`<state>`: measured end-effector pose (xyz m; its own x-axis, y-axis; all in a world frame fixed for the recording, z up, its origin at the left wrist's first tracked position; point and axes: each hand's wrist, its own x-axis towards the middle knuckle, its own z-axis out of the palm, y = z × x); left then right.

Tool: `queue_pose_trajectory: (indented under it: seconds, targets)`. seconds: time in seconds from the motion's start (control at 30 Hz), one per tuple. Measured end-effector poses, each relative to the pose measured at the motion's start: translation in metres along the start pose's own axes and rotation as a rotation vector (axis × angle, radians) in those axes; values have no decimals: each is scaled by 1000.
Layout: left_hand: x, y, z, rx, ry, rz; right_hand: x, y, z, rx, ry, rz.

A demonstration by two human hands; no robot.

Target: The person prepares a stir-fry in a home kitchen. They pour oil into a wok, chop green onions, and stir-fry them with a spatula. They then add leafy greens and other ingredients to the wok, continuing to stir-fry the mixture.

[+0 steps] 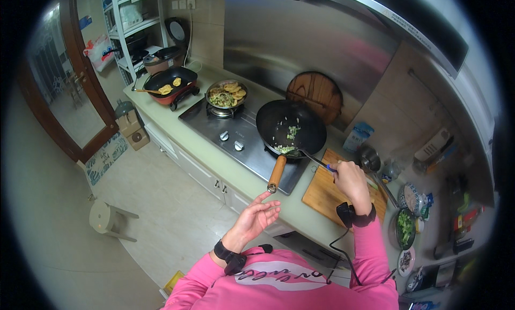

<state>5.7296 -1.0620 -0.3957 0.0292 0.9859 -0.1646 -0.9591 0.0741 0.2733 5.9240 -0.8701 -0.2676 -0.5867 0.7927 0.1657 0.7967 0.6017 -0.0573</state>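
Observation:
A black wok (299, 119) sits on the right burner, with chopped pale-green and white pieces (293, 131) on its inner wall and base. Its wooden handle (276, 174) points toward me. My left hand (259, 213) is just below the handle's end ring, fingers spread and holding nothing; whether the index fingertip touches the ring I cannot tell. In my right hand (351, 182) is the handle of a spatula or turner (316, 160), whose head rests low in the wok among the pieces. The wooden cutting board (322, 193) lies beneath my right forearm.
On the left burner stands a metal pan (226, 94) of browned slices and shredded food. A red electric pan (171, 84) is farther left. Along the right are a saucepan (368, 158), a bowl of chopped greens (405, 227) and a small plate (406, 261). A stool (102, 217) stands on the floor.

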Motion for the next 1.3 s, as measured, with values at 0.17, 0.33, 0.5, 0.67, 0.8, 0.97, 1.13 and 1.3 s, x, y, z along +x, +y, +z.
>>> queue_pose_trajectory:
  seconds: [0.17, 0.33, 0.5, 0.67, 0.8, 0.97, 1.13, 1.3]
  targets:
    - [4, -2, -1, 11, 7, -7, 51, 4, 59, 106, 120, 81]
    - [8, -4, -5, 25, 18, -4, 83, 2, 91, 185, 126, 218]
    - [20, -5, -10, 48, 95, 30, 34, 2, 22, 186, 28, -10]
    - [31, -5, -14, 71, 153, 61, 4, 7, -3, -18, -19, -20]
    - [35, -7, -14, 61, 118, 69, 55, 2, 54, 73, 105, 83]
    - [36, -6, -13, 66, 101, 73, 95, -2, 112, 285, 193, 271]
    - [35, -7, -14, 51, 104, 57, 75, -6, 90, 313, 52, 12]
    - [37, -5, -16, 43, 98, 51, 19, 8, -6, 109, -29, -51]
